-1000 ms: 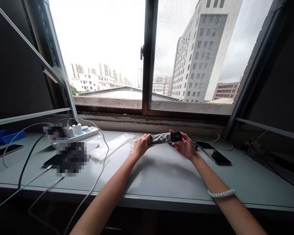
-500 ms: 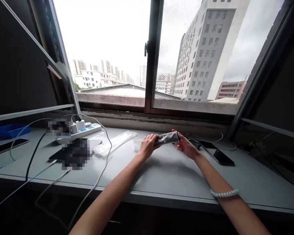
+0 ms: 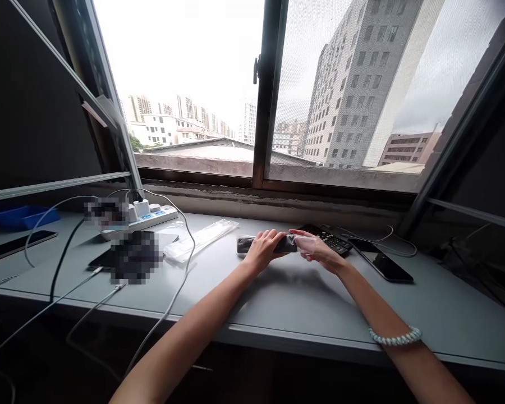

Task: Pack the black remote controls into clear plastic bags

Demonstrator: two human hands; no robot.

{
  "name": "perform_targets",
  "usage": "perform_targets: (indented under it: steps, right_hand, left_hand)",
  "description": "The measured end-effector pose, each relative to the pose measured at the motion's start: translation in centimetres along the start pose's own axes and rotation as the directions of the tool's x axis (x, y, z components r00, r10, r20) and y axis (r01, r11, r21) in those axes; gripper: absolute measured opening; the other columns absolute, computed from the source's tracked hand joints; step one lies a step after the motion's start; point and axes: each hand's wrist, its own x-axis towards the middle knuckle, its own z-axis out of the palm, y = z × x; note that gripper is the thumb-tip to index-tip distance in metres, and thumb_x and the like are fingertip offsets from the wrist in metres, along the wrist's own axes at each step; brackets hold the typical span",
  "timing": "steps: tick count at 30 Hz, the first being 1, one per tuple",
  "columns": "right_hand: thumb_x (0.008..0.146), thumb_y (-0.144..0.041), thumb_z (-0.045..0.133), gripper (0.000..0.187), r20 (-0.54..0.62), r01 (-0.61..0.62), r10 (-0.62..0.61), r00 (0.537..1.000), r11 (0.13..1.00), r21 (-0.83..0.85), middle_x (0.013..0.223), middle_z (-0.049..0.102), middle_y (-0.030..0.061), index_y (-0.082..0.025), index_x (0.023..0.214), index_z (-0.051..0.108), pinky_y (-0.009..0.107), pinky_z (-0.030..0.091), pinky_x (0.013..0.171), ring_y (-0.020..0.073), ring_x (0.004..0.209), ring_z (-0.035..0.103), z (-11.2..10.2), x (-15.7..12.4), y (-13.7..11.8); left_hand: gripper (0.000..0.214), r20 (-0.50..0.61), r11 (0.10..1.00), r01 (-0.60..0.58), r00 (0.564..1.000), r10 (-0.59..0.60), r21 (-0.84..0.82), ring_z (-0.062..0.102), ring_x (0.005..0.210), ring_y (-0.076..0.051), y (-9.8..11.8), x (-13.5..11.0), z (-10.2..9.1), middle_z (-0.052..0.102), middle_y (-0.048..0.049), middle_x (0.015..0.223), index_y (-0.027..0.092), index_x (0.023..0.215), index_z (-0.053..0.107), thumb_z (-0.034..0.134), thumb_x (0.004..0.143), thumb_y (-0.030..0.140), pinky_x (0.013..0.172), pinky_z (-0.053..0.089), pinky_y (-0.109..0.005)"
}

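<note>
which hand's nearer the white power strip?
Left. The left hand is right of the power strip and nearer the camera; the right hand is farther right, past the left hand.

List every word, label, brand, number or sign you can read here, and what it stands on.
Readable text: none.
Held remote, in its plastic sleeve: no marks can be made out.
Remote by the phone: pale button marks, too small to read.
Power strip: any print on its blue patches is too small.
</note>
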Motion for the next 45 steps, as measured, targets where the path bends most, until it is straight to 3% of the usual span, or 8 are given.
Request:
perform_targets:
  steps: [6,9,15,22,31,37,40,45]
  right_hand:
    - [0.068,-0.043,0.067,0.049,-0.074,0.078,-0.085,0.994,0.993,-0.090,0.067,0.063,0.0010,-0.019,0.110,0.059,0.018,0.034,0.038,0.0074,0.044,0.051,0.9,0.5,0.2]
    - [0.068,-0.040,0.067,0.054,-0.126,0.099,-0.098,0.987,0.995,-0.003,0.085,0.067,0.0056,-0.020,0.116,0.054,0.018,0.036,0.038,0.0107,0.051,0.058,0.9,0.9,0.3]
    - [0.087,-0.054,0.018,0.059,-0.080,-0.050,0.068,0.994,0.976,0.214,0.100,0.067,0.0118,-0.020,0.129,0.040,0.022,0.043,0.041,0.0155,0.059,0.064,-0.4,1.0,-0.3]
    - [0.065,-0.047,0.069,0.045,-0.006,-0.025,0.025,1.000,0.988,-0.151,0.088,0.068,0.0066,-0.017,0.099,0.067,0.015,0.028,0.034,0.0118,0.053,0.063,-0.2,0.8,0.1]
    - [0.059,-0.046,0.071,0.037,-0.125,0.189,-0.193,0.973,0.981,-0.049,0.068,0.067,0.0044,-0.012,0.075,0.072,0.023,0.044,0.042,0.0115,0.050,0.057,0.7,1.2,0.6]
    - [0.078,-0.026,0.052,0.040,-0.301,0.036,-0.087,0.950,0.985,-0.171,0.086,0.068,0.0048,-0.018,0.117,0.054,0.017,0.033,0.034,0.0103,0.046,0.061,0.7,1.5,0.4]
    - [0.079,-0.018,0.044,0.047,-0.335,-0.013,-0.131,0.933,0.919,-0.394,0.073,0.068,0.0003,-0.021,0.126,0.045,0.019,0.038,0.042,0.0123,0.052,0.063,0.7,1.3,0.2]
    - [0.082,-0.025,0.047,0.044,-0.338,-0.077,-0.294,0.894,0.642,-0.763,0.054,0.063,-0.0035,-0.025,0.126,0.046,0.024,0.039,0.058,0.0172,0.070,0.065,0.4,0.5,-0.8]
  left_hand:
    - [0.038,0.001,1.000,-0.005,1.000,0.005,-0.003,0.054,0.090,-0.022,-0.4,0.3,0.5,0.057,-0.0039,0.096,0.022,0.113,0.048,0.055,0.082,0.044,0.080,0.039,-0.033]
    - [0.035,0.005,1.000,0.027,1.000,-0.027,-0.004,0.054,0.091,-0.022,-1.0,0.5,0.7,0.058,-0.0040,0.098,0.022,0.109,0.048,0.056,0.082,0.042,0.081,0.038,-0.034]
    - [0.037,0.005,0.983,0.152,0.988,-0.152,-0.102,0.054,0.097,-0.022,-1.6,0.4,0.7,0.059,-0.0031,0.102,0.022,0.104,0.046,0.060,0.078,0.044,0.080,0.038,-0.033]
    - [0.040,0.080,0.988,0.117,0.991,-0.109,-0.099,0.056,0.095,-0.022,-1.2,0.4,0.7,0.059,-0.0027,0.104,0.022,0.099,0.047,0.065,0.073,0.046,0.081,0.037,-0.033]
    - [0.052,0.041,0.991,0.102,0.994,-0.098,-0.091,0.055,0.097,-0.022,-1.4,0.3,0.4,0.057,-0.0038,0.108,0.021,0.110,0.047,0.058,0.074,0.057,0.091,0.033,-0.037]
    - [0.052,0.128,0.990,0.128,0.985,-0.119,-0.067,0.049,0.107,-0.023,-0.8,0.4,0.5,0.054,-0.0055,0.115,0.024,0.131,0.034,0.044,0.087,0.048,0.096,0.031,-0.039]
    - [0.047,0.192,0.993,0.116,0.975,-0.108,-0.029,0.047,0.111,-0.022,-0.6,0.6,0.9,0.053,-0.0055,0.116,0.025,0.132,0.034,0.040,0.090,0.045,0.099,0.029,-0.040]
    - [0.040,0.244,0.994,0.111,0.964,-0.106,-0.006,0.045,0.115,-0.020,-1.1,1.3,2.0,0.053,-0.0055,0.117,0.023,0.125,0.041,0.035,0.091,0.044,0.104,0.023,-0.039]
